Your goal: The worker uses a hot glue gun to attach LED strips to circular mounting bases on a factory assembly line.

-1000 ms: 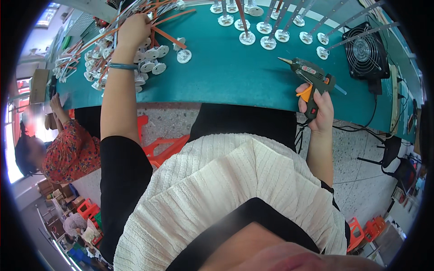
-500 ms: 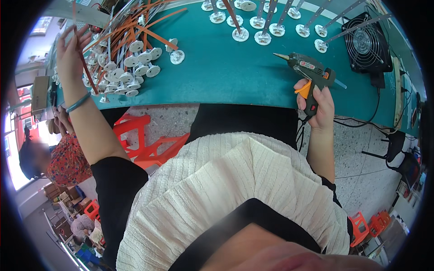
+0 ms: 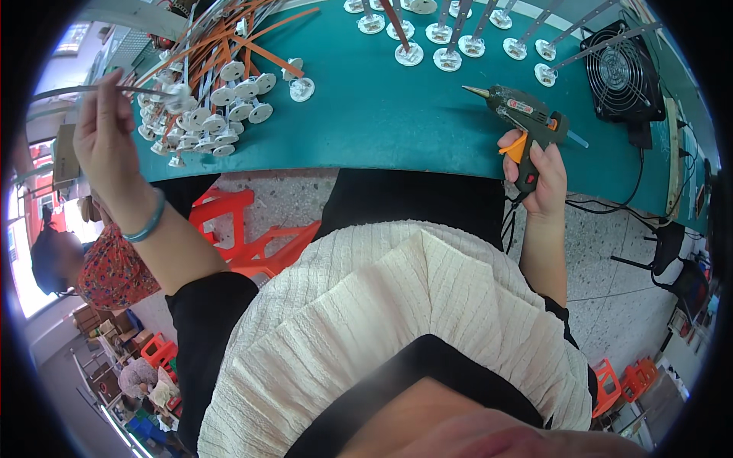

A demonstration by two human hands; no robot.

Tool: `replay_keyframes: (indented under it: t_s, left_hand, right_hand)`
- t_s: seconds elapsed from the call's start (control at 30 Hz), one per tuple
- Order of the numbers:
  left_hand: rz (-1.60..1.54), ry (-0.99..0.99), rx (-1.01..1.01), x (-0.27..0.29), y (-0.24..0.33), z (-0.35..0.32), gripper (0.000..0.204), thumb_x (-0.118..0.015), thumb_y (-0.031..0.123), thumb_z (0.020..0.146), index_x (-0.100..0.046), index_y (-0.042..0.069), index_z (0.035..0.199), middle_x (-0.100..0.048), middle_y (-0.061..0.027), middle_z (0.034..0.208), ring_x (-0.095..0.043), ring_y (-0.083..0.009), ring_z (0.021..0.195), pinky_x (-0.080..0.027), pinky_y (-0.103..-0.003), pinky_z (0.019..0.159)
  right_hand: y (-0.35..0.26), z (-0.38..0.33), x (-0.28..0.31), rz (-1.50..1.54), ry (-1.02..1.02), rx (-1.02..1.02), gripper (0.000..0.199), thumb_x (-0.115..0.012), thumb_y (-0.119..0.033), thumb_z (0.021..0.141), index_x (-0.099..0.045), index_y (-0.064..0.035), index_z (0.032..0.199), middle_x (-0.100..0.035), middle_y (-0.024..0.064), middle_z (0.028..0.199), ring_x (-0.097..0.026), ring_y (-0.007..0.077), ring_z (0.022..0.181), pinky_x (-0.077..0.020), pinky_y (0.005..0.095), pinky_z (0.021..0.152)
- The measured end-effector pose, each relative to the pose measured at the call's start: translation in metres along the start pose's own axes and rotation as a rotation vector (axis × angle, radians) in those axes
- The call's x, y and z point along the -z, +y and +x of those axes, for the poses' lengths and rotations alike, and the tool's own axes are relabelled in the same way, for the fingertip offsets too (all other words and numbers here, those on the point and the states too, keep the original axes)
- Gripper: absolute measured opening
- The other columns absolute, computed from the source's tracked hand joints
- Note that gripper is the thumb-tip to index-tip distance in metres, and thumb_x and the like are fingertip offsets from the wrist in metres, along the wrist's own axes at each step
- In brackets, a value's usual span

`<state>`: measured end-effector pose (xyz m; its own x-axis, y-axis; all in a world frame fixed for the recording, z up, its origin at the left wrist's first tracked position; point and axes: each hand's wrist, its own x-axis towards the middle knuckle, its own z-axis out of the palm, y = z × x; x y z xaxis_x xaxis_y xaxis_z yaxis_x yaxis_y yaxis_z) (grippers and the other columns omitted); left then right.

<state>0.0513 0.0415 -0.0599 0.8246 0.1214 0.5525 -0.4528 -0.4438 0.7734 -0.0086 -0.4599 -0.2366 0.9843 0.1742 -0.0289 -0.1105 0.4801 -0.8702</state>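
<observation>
My left hand (image 3: 111,141) is raised at the left edge of the table, its fingers pinching a thin, dark strip (image 3: 131,89). This strip lies almost level, and a motion-smeared white round piece (image 3: 177,98) appears at its right end; I cannot tell if the two are joined. Behind and beside that hand is a heap of white round bases (image 3: 206,122) with orange and grey strips (image 3: 263,55). In my right hand (image 3: 546,179) is a dark green glue gun (image 3: 519,107), its nozzle pointing left and a finger by the orange trigger. A glue stick (image 3: 578,139) pokes out of its back.
Several strips stand upright in white bases (image 3: 448,59) at the table's far side. A black fan (image 3: 622,76) is at the right, near cables (image 3: 640,179). The green tabletop (image 3: 366,122) lies between. At the left are a red stool (image 3: 225,210) and another person (image 3: 114,267).
My left hand has dropped lower and turned, swinging its strip from steep to nearly level. My right hand and the glue gun have hardly moved.
</observation>
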Motion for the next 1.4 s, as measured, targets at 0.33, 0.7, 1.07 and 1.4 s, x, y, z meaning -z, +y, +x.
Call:
replay_keyframes:
  t_s: [0.33, 0.7, 1.07, 1.4]
  left_hand:
    - [-0.265, -0.168, 0.123, -0.178, -0.012, -0.059, 0.015, -0.067, 0.014, 0.095, -0.073, 0.0, 0.095, -0.063, 0.0031, 0.075, -0.05, -0.0026, 0.062, -0.037, -0.019, 0.054]
    - [0.121, -0.386, -0.239, -0.218, -0.06, -0.062, 0.013, -0.076, 0.014, 0.083, -0.072, 0.003, 0.089, -0.066, -0.0084, 0.079, -0.065, -0.0212, 0.068, -0.051, -0.029, 0.062]
    - [0.12, -0.431, -0.231, -0.216, -0.065, -0.057, 0.017, -0.076, 0.016, 0.084, -0.068, 0.001, 0.086, -0.067, -0.0087, 0.079, -0.065, -0.0186, 0.068, -0.051, -0.028, 0.062]
    - [0.05, -0.396, -0.242, -0.219, -0.069, -0.058, 0.018, -0.077, 0.019, 0.084, -0.071, 0.003, 0.088, -0.065, -0.0087, 0.076, -0.064, -0.0206, 0.066, -0.05, -0.03, 0.06]
  right_hand:
    - [-0.001, -0.002, -0.006, -0.107, 0.025, 0.009, 0.041, -0.047, -0.018, 0.1, -0.044, 0.007, 0.132, -0.063, 0.0207, 0.108, -0.056, 0.0144, 0.065, -0.0452, 0.0254, 0.058]
    - [0.027, 0.018, -0.066, -0.542, -0.008, 0.061, 0.03, -0.054, -0.011, 0.098, -0.051, 0.0009, 0.126, -0.068, 0.0107, 0.11, -0.055, 0.0071, 0.07, -0.0434, 0.0211, 0.062]
    - [0.035, 0.034, -0.08, -0.704, 0.005, 0.087, 0.026, -0.057, -0.01, 0.098, -0.055, 0.0015, 0.122, -0.069, 0.0093, 0.107, -0.053, 0.0067, 0.068, -0.043, 0.0209, 0.061]
    - [0.042, 0.039, -0.083, -0.886, 0.02, 0.172, 0.023, -0.061, -0.012, 0.097, -0.057, 0.0025, 0.114, -0.067, 0.0075, 0.095, -0.055, 0.0073, 0.066, -0.045, 0.0226, 0.059]
